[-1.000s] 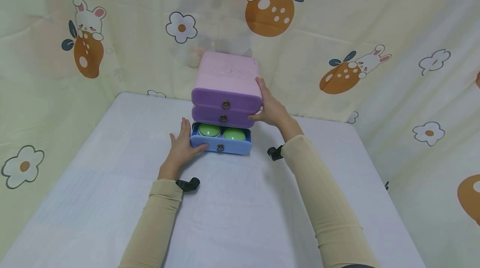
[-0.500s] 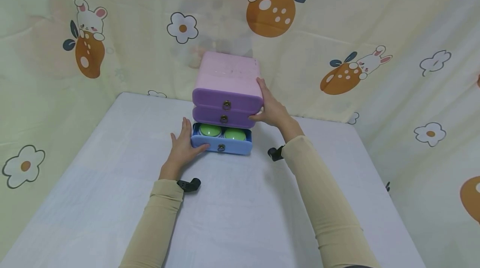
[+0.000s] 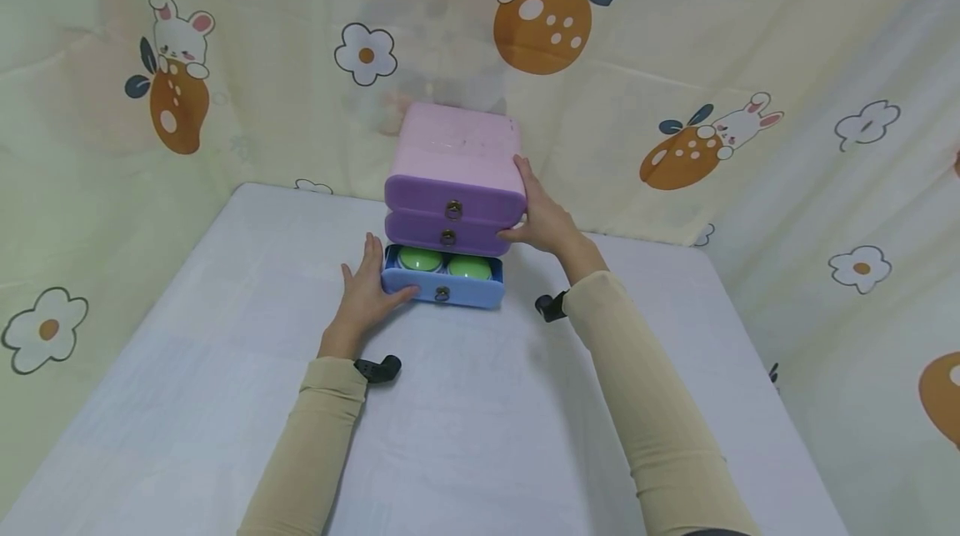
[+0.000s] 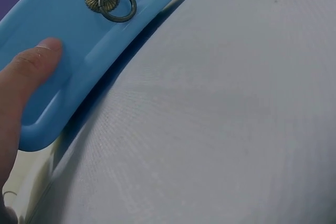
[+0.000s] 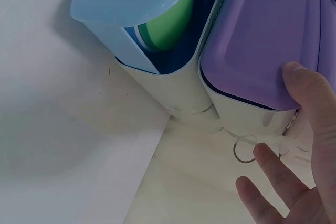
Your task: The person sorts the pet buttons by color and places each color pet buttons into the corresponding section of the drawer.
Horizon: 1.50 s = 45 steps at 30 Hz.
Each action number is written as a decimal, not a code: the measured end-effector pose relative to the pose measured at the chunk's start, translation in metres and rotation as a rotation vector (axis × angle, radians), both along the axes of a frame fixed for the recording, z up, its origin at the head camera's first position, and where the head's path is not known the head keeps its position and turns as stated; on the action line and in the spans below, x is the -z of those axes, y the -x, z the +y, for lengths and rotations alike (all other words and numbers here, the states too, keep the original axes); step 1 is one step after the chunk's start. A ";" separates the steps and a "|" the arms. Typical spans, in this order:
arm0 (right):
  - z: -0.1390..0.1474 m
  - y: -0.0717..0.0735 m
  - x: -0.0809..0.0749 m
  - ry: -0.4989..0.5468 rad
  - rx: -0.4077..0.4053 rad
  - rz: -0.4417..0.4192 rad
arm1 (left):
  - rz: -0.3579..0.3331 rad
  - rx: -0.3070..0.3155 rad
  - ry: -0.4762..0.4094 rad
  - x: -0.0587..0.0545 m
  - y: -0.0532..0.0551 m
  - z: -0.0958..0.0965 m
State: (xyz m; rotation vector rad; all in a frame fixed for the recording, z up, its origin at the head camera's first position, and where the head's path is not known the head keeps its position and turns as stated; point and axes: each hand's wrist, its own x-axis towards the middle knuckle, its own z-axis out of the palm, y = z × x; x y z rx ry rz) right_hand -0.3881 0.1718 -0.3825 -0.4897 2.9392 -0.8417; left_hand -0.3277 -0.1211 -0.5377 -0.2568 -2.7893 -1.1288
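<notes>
A stacked drawer cabinet with a pink top [image 3: 459, 148] stands at the back of the table. Its upper purple drawer [image 3: 416, 197] and middle purple drawer [image 3: 411, 227] are closed. The bottom blue drawer [image 3: 472, 293] is pulled out, and two round green-topped objects [image 3: 469, 268] lie inside. My left hand [image 3: 362, 298] rests its thumb [image 4: 34, 66] on the blue drawer's front near the left end, its fingers extended along the left side. At the cabinet's right side is my right hand [image 3: 553, 226], with its thumb [image 5: 307, 85] touching a purple drawer front and its fingers extended.
A white cloth [image 3: 457, 419] covers the table. Behind the cabinet hangs a cream curtain [image 3: 285, 102] printed with rabbits and flowers. Each drawer front carries a brass ring pull [image 4: 118, 6]. Black wrist cameras [image 3: 378, 369] are worn at both sleeves.
</notes>
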 end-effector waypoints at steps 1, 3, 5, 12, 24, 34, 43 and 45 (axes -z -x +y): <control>0.000 0.000 0.000 0.003 0.002 -0.003 | 0.000 0.000 0.001 0.000 0.000 0.000; 0.000 0.000 0.000 0.007 0.005 -0.009 | 0.000 0.002 -0.001 0.000 0.001 0.000; 0.000 -0.001 0.000 0.008 0.005 -0.009 | -0.005 0.002 0.001 0.000 0.001 0.001; 0.001 0.000 0.001 0.009 0.000 -0.007 | -0.005 -0.001 0.013 -0.002 0.000 0.001; -0.001 0.000 0.000 0.030 -0.007 -0.012 | 0.009 -0.013 0.001 -0.001 0.000 0.004; -0.001 -0.001 0.000 0.027 -0.012 -0.015 | 0.030 -0.047 0.008 -0.001 0.001 0.006; 0.000 -0.001 0.000 0.023 -0.007 -0.019 | 0.042 -0.076 0.031 0.000 0.001 0.009; -0.001 -0.001 -0.001 0.021 -0.011 -0.017 | 0.041 -0.087 0.033 0.001 0.001 0.010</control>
